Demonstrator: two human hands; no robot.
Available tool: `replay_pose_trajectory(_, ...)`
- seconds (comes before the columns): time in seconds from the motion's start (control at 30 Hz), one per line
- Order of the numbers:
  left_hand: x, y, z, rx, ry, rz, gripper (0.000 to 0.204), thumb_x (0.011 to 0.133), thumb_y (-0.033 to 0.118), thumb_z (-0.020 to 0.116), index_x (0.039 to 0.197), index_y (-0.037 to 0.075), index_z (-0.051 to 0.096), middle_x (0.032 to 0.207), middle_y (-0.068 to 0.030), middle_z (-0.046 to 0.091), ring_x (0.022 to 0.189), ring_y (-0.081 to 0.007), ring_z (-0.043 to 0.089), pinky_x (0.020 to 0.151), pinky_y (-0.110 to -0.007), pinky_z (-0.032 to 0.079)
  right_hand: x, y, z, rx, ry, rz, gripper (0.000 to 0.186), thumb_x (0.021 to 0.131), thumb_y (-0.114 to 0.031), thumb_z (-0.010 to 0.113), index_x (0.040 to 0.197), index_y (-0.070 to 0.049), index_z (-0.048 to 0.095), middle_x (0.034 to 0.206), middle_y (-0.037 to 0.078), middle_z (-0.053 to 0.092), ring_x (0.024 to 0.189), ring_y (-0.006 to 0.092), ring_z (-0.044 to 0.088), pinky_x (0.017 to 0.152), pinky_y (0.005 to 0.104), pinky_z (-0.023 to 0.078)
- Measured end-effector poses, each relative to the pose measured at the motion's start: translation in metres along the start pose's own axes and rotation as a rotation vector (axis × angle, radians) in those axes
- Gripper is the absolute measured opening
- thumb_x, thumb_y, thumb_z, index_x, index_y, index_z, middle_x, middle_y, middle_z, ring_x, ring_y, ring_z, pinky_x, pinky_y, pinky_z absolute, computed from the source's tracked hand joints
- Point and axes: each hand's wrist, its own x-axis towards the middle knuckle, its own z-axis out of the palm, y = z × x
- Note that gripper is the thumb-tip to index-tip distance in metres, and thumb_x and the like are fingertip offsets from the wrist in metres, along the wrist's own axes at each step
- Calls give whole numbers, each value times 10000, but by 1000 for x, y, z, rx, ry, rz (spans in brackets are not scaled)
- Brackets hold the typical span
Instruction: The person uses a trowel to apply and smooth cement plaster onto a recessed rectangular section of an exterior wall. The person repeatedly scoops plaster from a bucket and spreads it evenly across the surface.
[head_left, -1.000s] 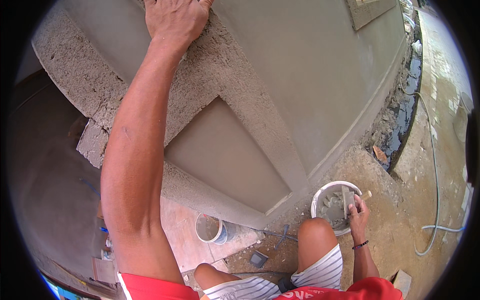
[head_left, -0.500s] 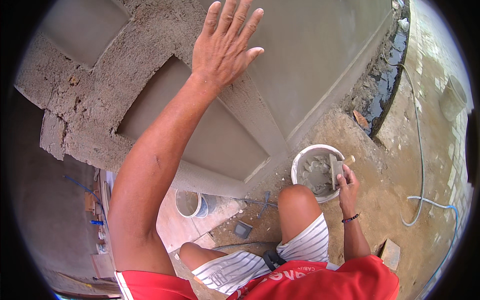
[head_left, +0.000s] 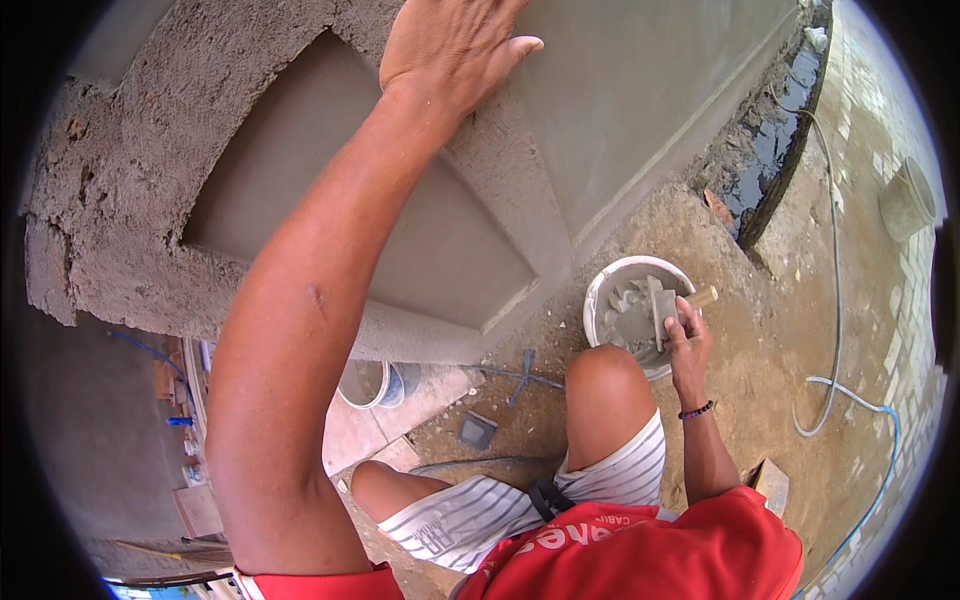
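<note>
My left hand (head_left: 450, 48) rests flat against the grey plastered wall (head_left: 640, 110), thumb stretched out; its fingertips run past the upper edge of the view. Beneath that forearm lies a smooth recessed panel (head_left: 430, 255) with a rough cement border. My right hand (head_left: 690, 345) is closed round a trowel (head_left: 667, 308) with a grey plate and a pale wooden handle. It holds the tool over the right side of a white-rimmed bucket (head_left: 591, 300). Wet grey mortar (head_left: 630, 322) lies inside the bucket, partly hidden by my knee.
Left of my knees stands another bucket (head_left: 386, 385), beside a small dark square object (head_left: 478, 430) on the ground. A hose (head_left: 838, 250) curves along the right, near a grey bucket (head_left: 907, 200). A water-filled trench (head_left: 765, 150) borders the wall.
The view has shifted, and my left hand sits higher in it, its fingers now cut off. My right hand and the trowel have risen slightly over the bucket.
</note>
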Motion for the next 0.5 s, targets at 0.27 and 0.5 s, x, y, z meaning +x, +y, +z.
replay_pose_trajectory(0.27,-4,3,6,-16,83,-18,660,982,556,202,1506,155,225,1573,-98,175,1463,-282,85,1194,-483,25,3,0,-9,-4,6,-11,401,876,-104,624,1256,14,569,862,-3,542,684,69,500,567,217,428)
replay_pose_trajectory(0.5,-2,3,21,-121,228,-33,652,980,550,229,1491,148,274,1554,-111,236,1459,-282,115,1190,-490,46,0,-2,-9,10,21,-15,417,876,-117,642,1267,4,562,855,-5,565,674,66,493,562,210,417)
